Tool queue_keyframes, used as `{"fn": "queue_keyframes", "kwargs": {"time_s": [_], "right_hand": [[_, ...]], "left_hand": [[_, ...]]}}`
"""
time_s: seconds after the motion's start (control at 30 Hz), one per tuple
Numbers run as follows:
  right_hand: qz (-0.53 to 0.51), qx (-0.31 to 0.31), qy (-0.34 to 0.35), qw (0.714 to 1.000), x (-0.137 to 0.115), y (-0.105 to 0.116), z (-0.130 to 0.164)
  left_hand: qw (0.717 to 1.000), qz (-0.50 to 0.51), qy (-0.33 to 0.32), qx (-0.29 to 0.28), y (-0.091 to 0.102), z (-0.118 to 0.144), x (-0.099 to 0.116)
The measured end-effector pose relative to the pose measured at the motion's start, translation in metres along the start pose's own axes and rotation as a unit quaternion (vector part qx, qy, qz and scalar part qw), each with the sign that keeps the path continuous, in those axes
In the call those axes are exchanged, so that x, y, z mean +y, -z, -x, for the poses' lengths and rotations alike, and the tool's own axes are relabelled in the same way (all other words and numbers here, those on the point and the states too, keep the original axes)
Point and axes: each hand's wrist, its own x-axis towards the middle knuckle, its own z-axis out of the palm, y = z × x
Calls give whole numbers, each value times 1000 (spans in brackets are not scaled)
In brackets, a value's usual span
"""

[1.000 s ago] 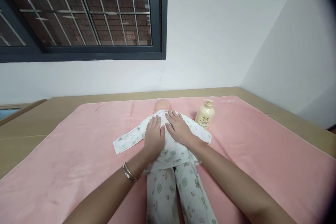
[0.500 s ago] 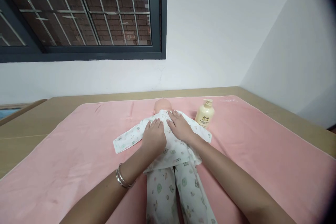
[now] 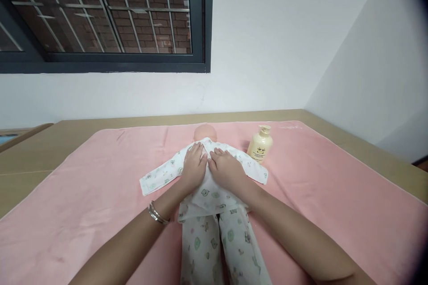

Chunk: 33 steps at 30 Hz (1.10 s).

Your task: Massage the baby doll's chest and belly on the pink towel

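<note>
A baby doll (image 3: 205,132) lies on a pink sheet, its bald head at the far end. It wears a white patterned top (image 3: 210,193) with both sleeves spread out, and matching trousers (image 3: 200,249). My left hand (image 3: 194,167) rests on the left side of the top's upper part, fingers stretched toward the doll's head. Beside it, my right hand (image 3: 227,169) lies flat on the right side, its thumb close to my left thumb. Both hands touch the cloth and hold nothing. Whether the doll is face up or face down I cannot tell.
A pale yellow pump bottle (image 3: 260,144) stands just beyond the doll's right-hand sleeve. The pink sheet (image 3: 100,213) covers most of a tan padded surface (image 3: 30,156). Behind rises a white wall (image 3: 261,44) with a dark-framed barred window (image 3: 117,64).
My left hand has slid up toward the doll's head and straightened its fingers. My right hand has drawn back slightly toward me. The view has shifted a little.
</note>
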Motion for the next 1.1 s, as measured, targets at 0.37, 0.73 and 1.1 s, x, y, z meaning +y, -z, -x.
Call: {"fn": "queue_keyframes", "kwargs": {"time_s": [0.37, 0.73, 1.1], "right_hand": [[-27, 50, -20, 998, 17, -29, -13], [42, 49, -5, 998, 10, -19, -7], [98, -15, -1, 995, -1, 13, 9]], "left_hand": [[997, -38, -13, 62, -8, 12, 0], [996, -66, -15, 53, -10, 17, -2], [983, -132, -89, 91, -5, 36, 2]]}}
